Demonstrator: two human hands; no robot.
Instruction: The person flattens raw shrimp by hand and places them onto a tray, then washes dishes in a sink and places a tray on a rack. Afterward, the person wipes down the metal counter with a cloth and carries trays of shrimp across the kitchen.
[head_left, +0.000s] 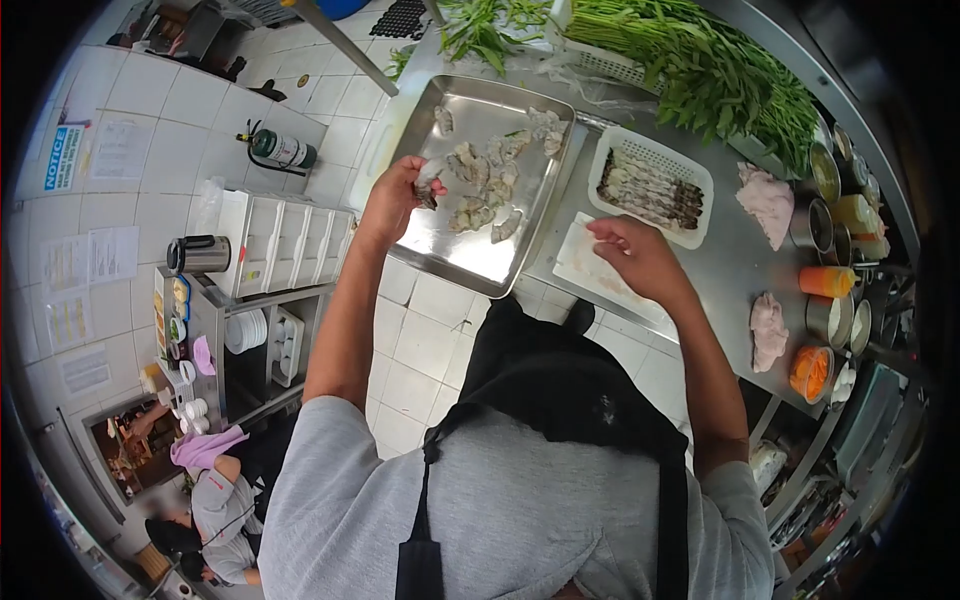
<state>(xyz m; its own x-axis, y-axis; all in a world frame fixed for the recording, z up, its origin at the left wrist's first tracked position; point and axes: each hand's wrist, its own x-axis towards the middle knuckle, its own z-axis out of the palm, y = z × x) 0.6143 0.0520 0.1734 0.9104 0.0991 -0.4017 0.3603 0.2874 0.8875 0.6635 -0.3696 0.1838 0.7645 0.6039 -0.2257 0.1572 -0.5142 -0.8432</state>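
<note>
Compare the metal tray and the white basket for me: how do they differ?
The metal tray is larger than the white basket. The tray is shiny with solid walls; the basket has perforated ones. The loose shrimp lie scattered in the tray, while the aligned shrimp lie straight, side by side, in the basket. Both are roughly rectangular.

Leafy greens lying heaped at top right. Two crumpled pink cloths sitting at right, well apart. Orange squeeze bottle and tub of orange food sitting near the lower cloth. Fire extinguisher showing against white tiles. Blue-headed notice hanging far left. Steel jug standing just beside white drawers; white plates stacking up below. Co-worker in grey shirt showing lower left.
</note>
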